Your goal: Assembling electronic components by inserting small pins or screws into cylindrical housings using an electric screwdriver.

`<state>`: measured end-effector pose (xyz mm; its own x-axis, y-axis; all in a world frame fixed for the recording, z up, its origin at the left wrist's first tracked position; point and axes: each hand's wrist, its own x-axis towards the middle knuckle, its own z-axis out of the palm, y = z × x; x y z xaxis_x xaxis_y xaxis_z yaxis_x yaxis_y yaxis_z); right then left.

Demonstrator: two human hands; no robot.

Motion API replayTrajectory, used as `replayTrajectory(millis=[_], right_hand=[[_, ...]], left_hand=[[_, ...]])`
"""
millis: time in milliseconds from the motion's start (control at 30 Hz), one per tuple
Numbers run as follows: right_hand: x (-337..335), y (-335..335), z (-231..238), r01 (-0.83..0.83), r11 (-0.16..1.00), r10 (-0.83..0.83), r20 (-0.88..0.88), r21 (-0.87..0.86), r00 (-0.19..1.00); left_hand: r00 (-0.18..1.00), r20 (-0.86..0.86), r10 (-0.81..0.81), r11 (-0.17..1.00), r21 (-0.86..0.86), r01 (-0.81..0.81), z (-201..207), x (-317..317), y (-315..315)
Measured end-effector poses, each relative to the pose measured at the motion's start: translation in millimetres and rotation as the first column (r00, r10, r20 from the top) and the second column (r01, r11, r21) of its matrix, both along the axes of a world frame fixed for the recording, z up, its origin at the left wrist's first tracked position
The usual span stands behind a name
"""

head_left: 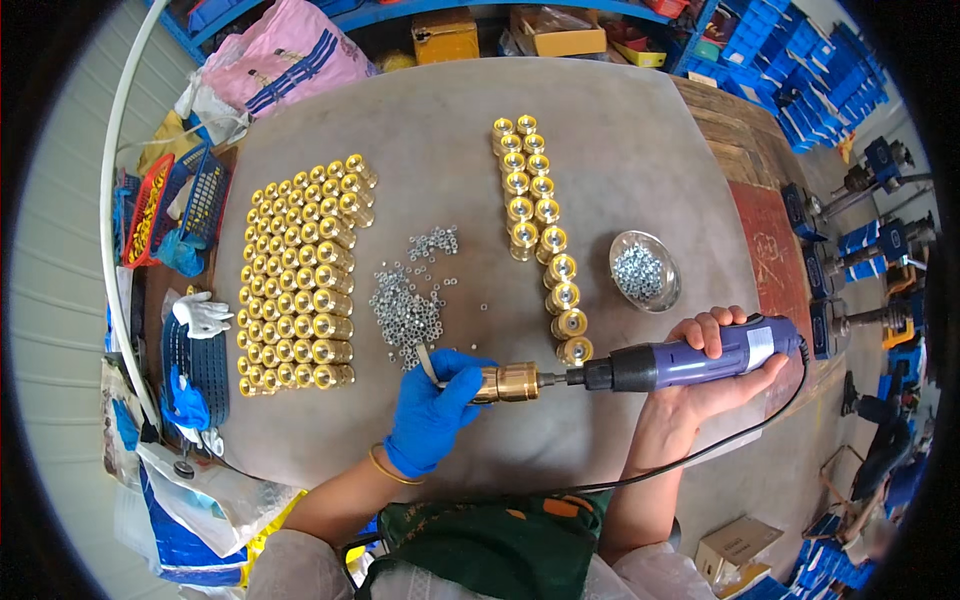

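In my left hand [432,410], which wears a blue glove, is a brass fitting [512,383] lying on its side. A thin pale strip [427,362] also sticks up out of that hand. My bare right hand [708,372] is wrapped round a purple electric screwdriver [690,362], held level and pointing left. Its bit meets the right end of the brass fitting; the inside of the joint is hidden. Just beyond my left hand lies a loose pile of small silver nuts [405,315]. A double column of brass fittings [520,209] stands upright beyond the tool.
Many brass fittings [297,275] stand in a block on the left of the grey tabletop [430,120]. At right sits a metal bowl [668,290] of nuts. The screwdriver's black cable [690,462] loops past my right forearm. Baskets [205,195] and a white glove [203,314] lie at the left edge.
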<state>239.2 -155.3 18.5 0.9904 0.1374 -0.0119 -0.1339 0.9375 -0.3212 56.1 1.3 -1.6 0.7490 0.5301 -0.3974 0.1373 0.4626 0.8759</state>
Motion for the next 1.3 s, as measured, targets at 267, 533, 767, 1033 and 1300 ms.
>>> replayTrajectory(millis=[267, 533, 767, 1033, 1300], right_hand=[[6.9, -4.8, -9.3, 0.042, 0.999, -0.041, -0.015, 0.024, 0.999], [13.7, -36.0, 6.7, 0.189, 0.981, -0.184, 0.113, -0.033, 0.976], [9.1, -38.1, -0.2, 0.170, 0.982, -0.166, 0.051, -0.078, 0.985], [7.7, -37.9, -3.7, 0.117, 0.992, -0.114, 0.052, -0.050, 0.992], [3.2, -22.7, -8.4, 0.060, 0.994, -0.058, 0.031, -0.096, 0.998]], left_hand=[[0.996, -0.074, -0.056, 0.923, 0.376, 0.079, 4.5, 17.9, 16.7], [0.949, -0.172, -0.263, 0.622, 0.722, 0.303, -20.8, 100.8, 56.4], [0.957, -0.144, -0.253, 0.242, 0.948, 0.206, -44.1, 127.7, 56.9], [0.978, -0.093, -0.185, 0.785, 0.585, 0.203, -13.1, 120.5, 67.3], [0.947, -0.276, -0.162, 0.243, 0.919, 0.309, -76.3, 62.2, 76.5]])
